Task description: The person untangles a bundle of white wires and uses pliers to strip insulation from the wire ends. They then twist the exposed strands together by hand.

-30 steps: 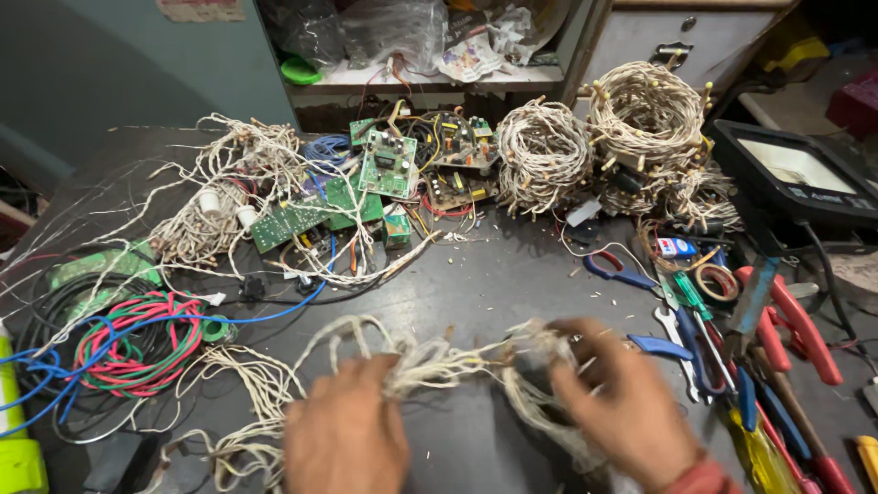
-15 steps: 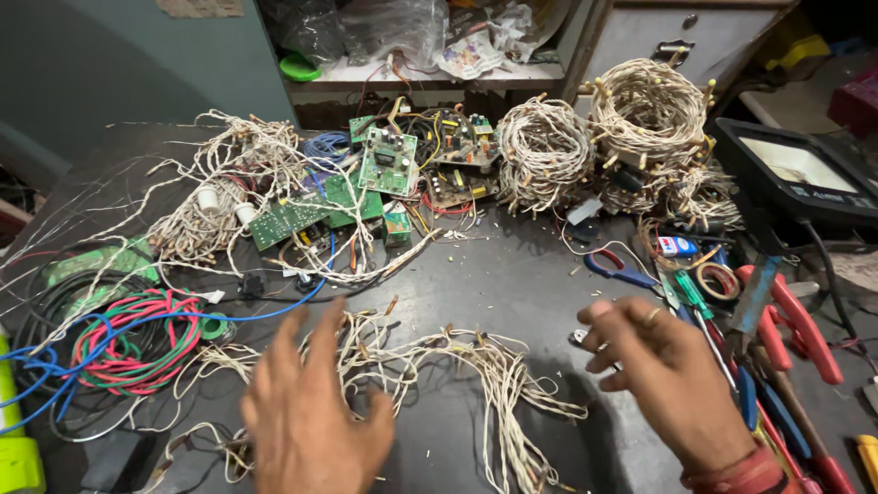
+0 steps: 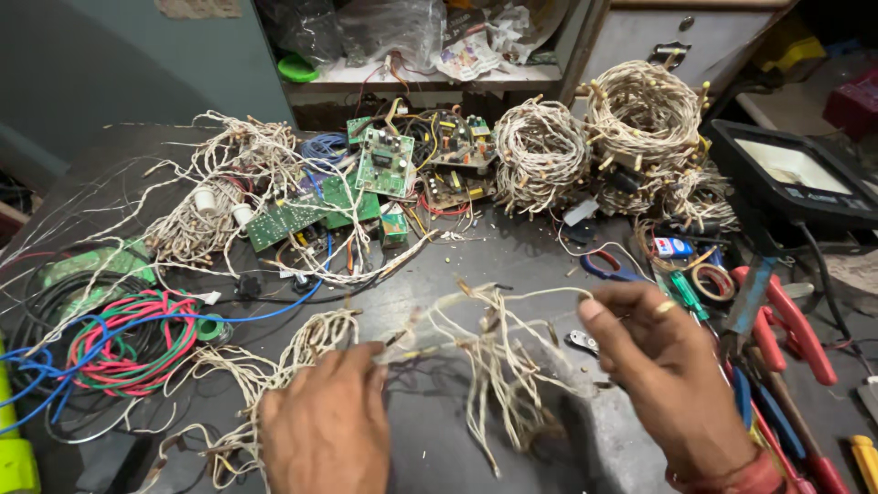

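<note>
My left hand (image 3: 327,423) and my right hand (image 3: 660,366) both grip a tangled string of pale twisted wire with small bulbs (image 3: 483,352), lifted a little off the dark table (image 3: 512,256). The string stretches between the hands, and loops of it hang down in the middle. More of the same wire (image 3: 274,370) trails off to the left past my left hand. There is a ring on a finger of my right hand.
Green circuit boards (image 3: 380,169) lie at the back centre, with two wound coils of light string (image 3: 585,137) to their right. Red, green and blue cable coils (image 3: 119,343) sit left. Red-handled pliers, screwdrivers and scissors (image 3: 777,320) crowd the right edge, beside a flat floodlight (image 3: 796,174).
Both hands were spread open above the wire half a second ago. They have closed on it and lifted it, pulling it taut between them.
</note>
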